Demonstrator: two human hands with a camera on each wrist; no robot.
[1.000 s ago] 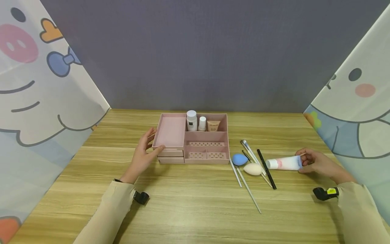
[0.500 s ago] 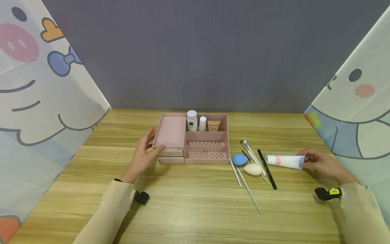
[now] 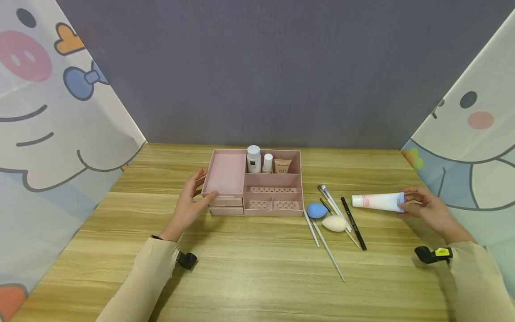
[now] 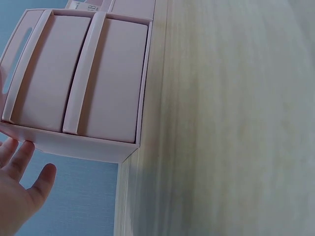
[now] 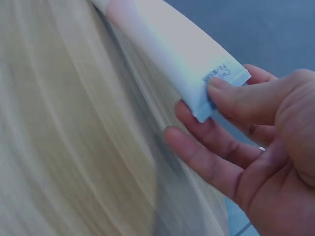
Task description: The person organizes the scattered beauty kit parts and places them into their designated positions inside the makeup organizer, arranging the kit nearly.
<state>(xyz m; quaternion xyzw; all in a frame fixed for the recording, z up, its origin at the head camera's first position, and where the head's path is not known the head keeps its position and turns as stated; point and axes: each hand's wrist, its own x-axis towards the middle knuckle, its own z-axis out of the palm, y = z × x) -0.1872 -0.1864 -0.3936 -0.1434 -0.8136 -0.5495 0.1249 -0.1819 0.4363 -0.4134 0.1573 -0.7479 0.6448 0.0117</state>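
Observation:
My right hand [image 3: 431,212] pinches the flat crimped end of a white cosmetic tube [image 3: 380,202] between thumb and fingers; its capped end points left. In the right wrist view the thumb presses on the printed end of the tube [image 5: 170,42], and the tube looks raised off the table. My left hand [image 3: 189,205] rests against the left side of a pink makeup organizer [image 3: 224,172]. The left wrist view shows its fingertips at the side of the organizer [image 4: 44,73], with fingers extended and the thumb apart from it.
In the organizer's back compartment stand a white bottle [image 3: 254,160], a smaller white bottle [image 3: 267,163] and a beige tube [image 3: 282,166]. Between it and my right hand lie a blue makeup sponge [image 3: 316,210], a cream sponge [image 3: 334,223], a black pencil [image 3: 354,223] and several thin brushes [image 3: 330,252].
My right hand has shifted slightly right and away from me with the tube, whose tilt has changed. The left hand and the organizer have stayed in place.

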